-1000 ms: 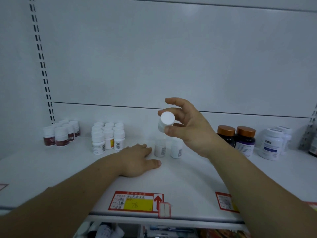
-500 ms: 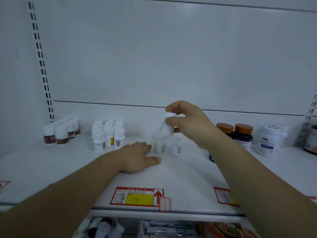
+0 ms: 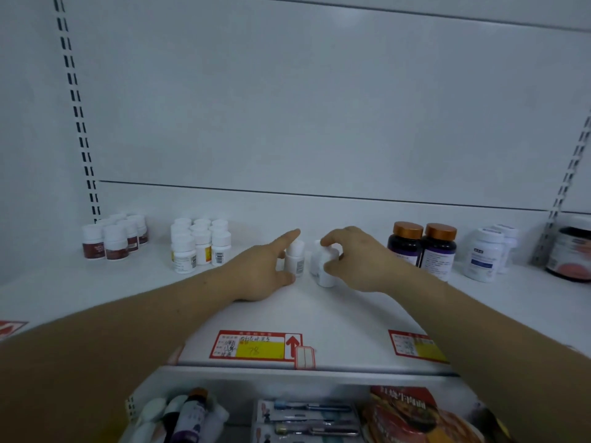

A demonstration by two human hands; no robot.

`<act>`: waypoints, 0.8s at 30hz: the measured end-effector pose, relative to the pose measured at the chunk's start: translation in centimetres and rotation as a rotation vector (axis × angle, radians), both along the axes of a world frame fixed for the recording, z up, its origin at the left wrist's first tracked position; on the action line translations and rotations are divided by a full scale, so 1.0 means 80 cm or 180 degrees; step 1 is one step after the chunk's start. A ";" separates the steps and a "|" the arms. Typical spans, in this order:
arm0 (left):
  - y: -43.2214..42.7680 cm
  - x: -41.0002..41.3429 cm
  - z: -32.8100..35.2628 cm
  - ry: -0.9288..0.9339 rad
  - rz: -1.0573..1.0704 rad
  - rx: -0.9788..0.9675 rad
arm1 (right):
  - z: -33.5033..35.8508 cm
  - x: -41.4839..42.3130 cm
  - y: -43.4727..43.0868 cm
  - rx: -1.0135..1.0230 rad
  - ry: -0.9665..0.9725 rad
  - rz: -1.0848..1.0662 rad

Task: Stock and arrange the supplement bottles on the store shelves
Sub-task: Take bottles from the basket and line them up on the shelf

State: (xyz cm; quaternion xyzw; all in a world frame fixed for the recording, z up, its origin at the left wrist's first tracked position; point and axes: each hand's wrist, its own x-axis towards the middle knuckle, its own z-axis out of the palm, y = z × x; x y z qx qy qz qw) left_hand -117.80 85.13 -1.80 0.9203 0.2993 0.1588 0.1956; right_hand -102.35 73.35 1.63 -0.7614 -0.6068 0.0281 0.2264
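Observation:
On the white shelf (image 3: 319, 314) a few small white supplement bottles stand together at the middle. My right hand (image 3: 361, 260) curls over the top of one small white bottle (image 3: 324, 270) that is down on the shelf, thumb at its side; another white bottle is partly hidden behind it. Just to the left stands a white bottle with a barcode label (image 3: 295, 262). My left hand (image 3: 259, 271) lies against its left side, index finger stretched straight past the cap and thumb near the base.
Red-labelled white bottles (image 3: 110, 243) stand far left, a cluster of white bottles (image 3: 200, 246) beside them. To the right are two dark copper-capped bottles (image 3: 422, 247), larger white bottles (image 3: 486, 259) and a dark jar (image 3: 572, 255). Price tags (image 3: 256, 345) line the front edge.
My right hand brought the white bottle down from mid-air onto the shelf beside the other small bottles. My left hand slid forward from lying flat to the left bottle.

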 end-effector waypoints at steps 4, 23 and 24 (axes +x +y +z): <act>0.008 0.012 0.004 -0.0158 0.0166 0.0286 | -0.006 0.002 0.023 -0.0033 -0.0035 0.0013; 0.059 0.062 0.005 0.0084 0.0834 0.0266 | -0.011 0.012 0.093 -0.0116 -0.0072 -0.0097; 0.055 0.058 0.007 0.0150 0.0834 0.0208 | -0.008 0.013 0.091 -0.0155 -0.0149 -0.0065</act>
